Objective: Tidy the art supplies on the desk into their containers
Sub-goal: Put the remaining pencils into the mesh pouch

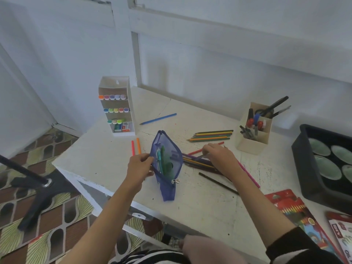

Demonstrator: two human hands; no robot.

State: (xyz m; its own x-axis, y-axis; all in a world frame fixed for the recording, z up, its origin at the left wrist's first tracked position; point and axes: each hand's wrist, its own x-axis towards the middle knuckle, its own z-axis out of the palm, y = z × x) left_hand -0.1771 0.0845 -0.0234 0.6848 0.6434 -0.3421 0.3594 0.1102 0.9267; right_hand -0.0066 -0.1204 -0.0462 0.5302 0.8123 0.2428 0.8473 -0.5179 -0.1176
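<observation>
- Head view: at 5 o'clock, by the near edge of the white desk [200, 208], lies a red coloured-pencil box [302, 220], with a second printed packet [342, 235] just beside it at the frame edge.
- The left hand [140, 166] pinches the left rim of a blue mesh pencil pouch [166, 164], holding it upright with its zip open; green and teal items show through the mesh.
- The right hand [221, 154], at 3 o'clock of the pouch, is closed on a pencil from a loose pile of pencils [200, 162] touching the pouch's right side.
- A black tray [304, 168] of pale round pans sits at the right edge.
- Two orange-red markers [136, 146] lie at 11 o'clock of the pouch.
- A neat row of coloured pencils [213, 135] lies at 1 o'clock, near a beige pen holder [253, 130] with pens and scissors.
- Farther off, a blue pencil [158, 118] lies beside a white tiered marker rack [117, 107].
</observation>
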